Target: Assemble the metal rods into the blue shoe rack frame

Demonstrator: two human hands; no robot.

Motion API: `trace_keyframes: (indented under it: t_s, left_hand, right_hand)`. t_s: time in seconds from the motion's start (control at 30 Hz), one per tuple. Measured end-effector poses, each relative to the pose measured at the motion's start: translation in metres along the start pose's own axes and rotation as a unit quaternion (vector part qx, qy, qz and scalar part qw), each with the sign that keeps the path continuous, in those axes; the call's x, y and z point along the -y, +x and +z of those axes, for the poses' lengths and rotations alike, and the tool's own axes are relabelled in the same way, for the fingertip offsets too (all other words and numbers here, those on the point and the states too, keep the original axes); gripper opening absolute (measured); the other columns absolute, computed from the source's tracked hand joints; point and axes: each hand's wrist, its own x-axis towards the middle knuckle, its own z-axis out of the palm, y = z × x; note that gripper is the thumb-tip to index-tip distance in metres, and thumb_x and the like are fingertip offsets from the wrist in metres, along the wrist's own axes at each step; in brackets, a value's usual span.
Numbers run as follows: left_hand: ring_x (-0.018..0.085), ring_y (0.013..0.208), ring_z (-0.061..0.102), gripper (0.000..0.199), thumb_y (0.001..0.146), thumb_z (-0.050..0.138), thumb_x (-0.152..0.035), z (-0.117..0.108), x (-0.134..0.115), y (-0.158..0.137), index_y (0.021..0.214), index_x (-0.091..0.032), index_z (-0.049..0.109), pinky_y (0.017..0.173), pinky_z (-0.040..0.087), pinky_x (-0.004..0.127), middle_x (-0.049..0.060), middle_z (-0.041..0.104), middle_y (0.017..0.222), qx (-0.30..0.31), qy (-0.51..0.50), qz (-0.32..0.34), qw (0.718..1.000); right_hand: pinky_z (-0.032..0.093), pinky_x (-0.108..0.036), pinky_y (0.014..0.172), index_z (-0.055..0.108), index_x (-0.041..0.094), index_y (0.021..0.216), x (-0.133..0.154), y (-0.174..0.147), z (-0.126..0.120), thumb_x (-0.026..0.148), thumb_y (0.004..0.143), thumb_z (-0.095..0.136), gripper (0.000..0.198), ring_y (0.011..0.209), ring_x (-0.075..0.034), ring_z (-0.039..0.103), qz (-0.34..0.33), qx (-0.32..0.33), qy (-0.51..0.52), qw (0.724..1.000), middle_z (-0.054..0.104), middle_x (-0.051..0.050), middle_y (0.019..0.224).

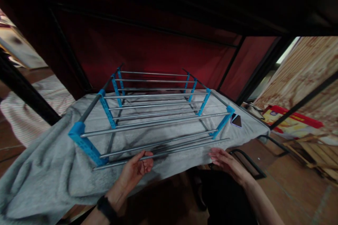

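A rack of grey metal tubes joined by blue plastic brackets [105, 109] lies across a grey blanket [185, 161]. In front of its near edge is a separate metal tube [190, 147], roughly parallel to the rack's tubes. My left hand [137, 168], with a dark band on the wrist, has its thumb and curled fingers around this tube, left of its middle. My right hand [224, 161] is at the blanket's front edge, below the tube's right part and apart from it. Its fingers are extended to the left and slightly bent, with nothing visible in them.
A phone [236, 120] lies on the blanket right of the rack. Behind stands a dark red panel [158, 52] with dark frame bars around it. On the floor at right are a red and yellow box [290, 121] and flattened cardboard [314, 151]. A striped cloth [39, 102] is at left.
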Motion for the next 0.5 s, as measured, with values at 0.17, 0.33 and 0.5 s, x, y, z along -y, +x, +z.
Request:
trace_keyframes:
  t_s: [0.17,0.33,0.5]
  left_hand:
    - [0.015,0.059,0.062,0.019,0.088,0.066,-0.028,-0.006,0.005,0.001,0.089,-0.010,0.069,0.055,0.051,0.023,0.008,0.065,0.068,-0.001,0.007,-0.008,1.000]
    - [0.011,0.054,0.055,0.017,0.087,0.066,-0.025,-0.003,-0.005,-0.005,0.091,-0.008,0.070,0.051,0.048,0.020,0.003,0.057,0.062,-0.032,-0.013,-0.013,0.999]
    - [0.011,0.052,0.052,0.014,0.085,0.065,-0.020,-0.007,-0.017,-0.010,0.091,-0.009,0.070,0.045,0.044,0.019,0.001,0.053,0.061,-0.083,-0.028,0.026,0.996]
  right_hand:
    - [0.054,-0.040,0.099,0.068,0.015,0.097,-0.004,0.017,0.037,0.019,0.076,0.075,0.023,0.107,-0.024,0.069,-0.041,0.045,0.144,0.988,0.073,-0.012,0.109]
    - [0.062,-0.029,0.078,0.066,0.015,0.092,-0.011,0.057,0.030,0.009,0.084,0.063,0.011,0.083,-0.018,0.074,-0.076,-0.079,0.180,0.978,0.075,-0.007,0.090]
    - [0.063,-0.026,0.064,0.063,0.016,0.086,-0.005,0.071,0.006,0.005,0.088,0.054,0.015,0.067,-0.016,0.072,-0.055,-0.153,0.156,0.974,0.072,-0.005,0.077]
